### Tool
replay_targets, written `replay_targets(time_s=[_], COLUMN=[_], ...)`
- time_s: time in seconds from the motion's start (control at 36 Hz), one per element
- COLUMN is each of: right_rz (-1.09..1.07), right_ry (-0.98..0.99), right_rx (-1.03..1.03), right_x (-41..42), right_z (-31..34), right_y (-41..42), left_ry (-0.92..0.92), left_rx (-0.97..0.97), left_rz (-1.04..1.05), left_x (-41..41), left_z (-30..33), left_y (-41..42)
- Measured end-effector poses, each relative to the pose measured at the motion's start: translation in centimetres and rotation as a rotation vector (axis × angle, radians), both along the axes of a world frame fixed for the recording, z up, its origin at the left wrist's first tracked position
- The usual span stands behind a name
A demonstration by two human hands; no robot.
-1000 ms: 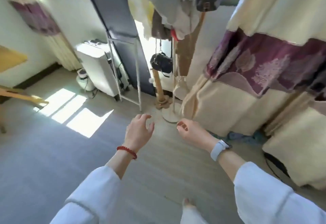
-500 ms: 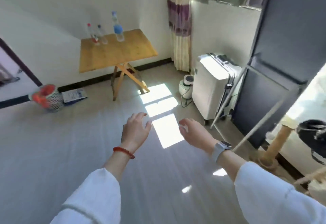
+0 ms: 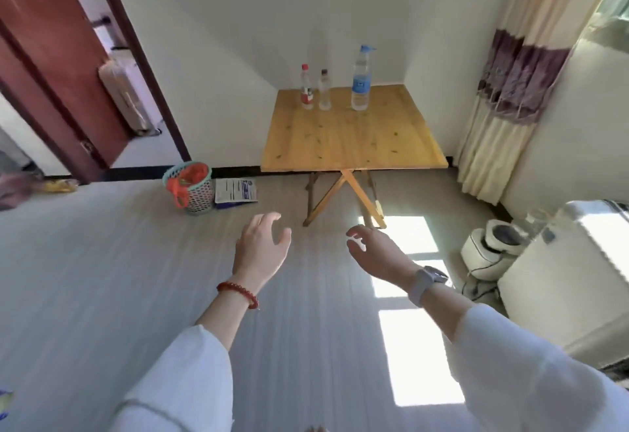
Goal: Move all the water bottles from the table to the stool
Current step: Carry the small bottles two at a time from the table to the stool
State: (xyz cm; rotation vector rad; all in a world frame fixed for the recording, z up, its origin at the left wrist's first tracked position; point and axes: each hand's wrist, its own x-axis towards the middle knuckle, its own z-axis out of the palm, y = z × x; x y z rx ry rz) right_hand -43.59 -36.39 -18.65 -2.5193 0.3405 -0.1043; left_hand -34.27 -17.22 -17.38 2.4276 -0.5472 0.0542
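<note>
Fingers of the left hand [image 3: 260, 252] and right hand [image 3: 376, 254] hang loosely curled, holding nothing, mid-frame above the floor. Since half a second ago the view has swung left: the wooden surface [image 3: 350, 140] now sits upper centre, squarely ahead. Three clear plastic bottles [image 3: 360, 82] stand upright along its far edge. A mesh basket [image 3: 190, 188] stands on the floor left of its crossed legs; striped curtain [image 3: 510, 91] at right.

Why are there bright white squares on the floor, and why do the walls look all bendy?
In the head view, sunlight falls as bright patches on the floor, so white they hide the floor's pattern; the wide-angle lens bends the door frame and walls near the edges; the bottles on the table look a bit soft, and the sleeves smear with blur.
</note>
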Motion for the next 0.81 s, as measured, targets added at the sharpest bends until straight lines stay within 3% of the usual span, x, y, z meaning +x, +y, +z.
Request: replay_targets(time_s=[0.19, 0.56, 0.81], right_rz=[-0.052, -0.140, -0.120], right_ry=[-0.009, 0.005, -0.014], right_rx=[0.057, 0.101, 0.153], right_x=[14.8, 40.0, 57.4], right_z=[1.7, -1.5, -1.5], right_y=[-6.6, -25.6, -33.3], left_ry=[0.010, 0.023, 0.007], left_rx=[-0.012, -0.025, -0.026], left_rz=[-0.043, -0.159, -0.120], left_x=[16.5, 41.5, 58.0], left_z=[1.7, -1.1, -1.4], left_y=[-7.4, -27.9, -34.1])
